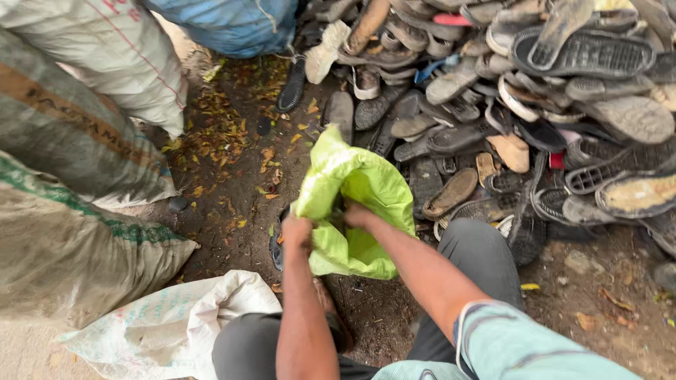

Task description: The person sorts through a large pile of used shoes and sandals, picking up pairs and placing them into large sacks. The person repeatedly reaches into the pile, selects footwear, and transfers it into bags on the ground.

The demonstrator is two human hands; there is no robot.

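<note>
A bright lime-green woven bag (355,186) is held up in front of me over the dirt ground. My left hand (297,231) grips its left edge. My right hand (358,214) grips the fabric at the bag's mouth, with the fingers partly tucked inside. The bag hangs crumpled between both hands, with its top flopping up and away from me. My knees in grey trousers are bent on either side below the bag.
A large heap of worn shoe soles and sandals (535,105) fills the top right. Stuffed sacks (70,141) stand at the left, a blue sack (232,24) at the top, a flat white sack (176,324) by my left knee. Dry leaves (218,127) litter the dirt.
</note>
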